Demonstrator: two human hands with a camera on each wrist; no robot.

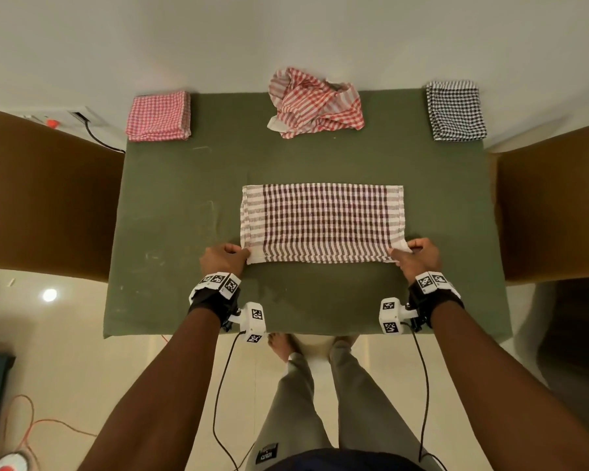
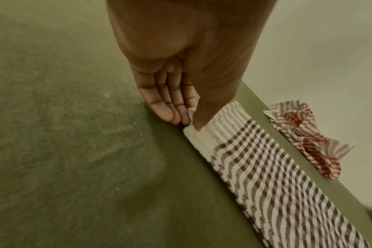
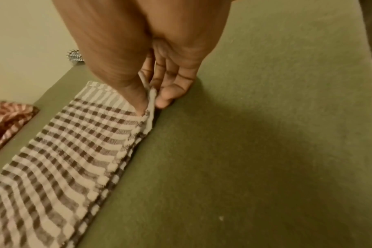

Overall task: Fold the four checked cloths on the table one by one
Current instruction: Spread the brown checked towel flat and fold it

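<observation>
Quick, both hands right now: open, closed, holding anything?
Left hand: pinches the near left corner of the maroon checked cloth.
Right hand: pinches the same cloth's near right corner.

Maroon-checked cloth [image 1: 323, 223], red-checked cloth [image 1: 315, 103], green table [image 1: 184, 185].

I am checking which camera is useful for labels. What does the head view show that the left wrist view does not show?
Only the head view shows the folded pink cloth, the whole folded black cloth and the right hand pinching its corner. Only the left wrist view shows the left hand's fingers closely, thumb pressing the corner. Both show the left hand, the brown checked cloth, the crumpled red cloth and the green table.
</observation>
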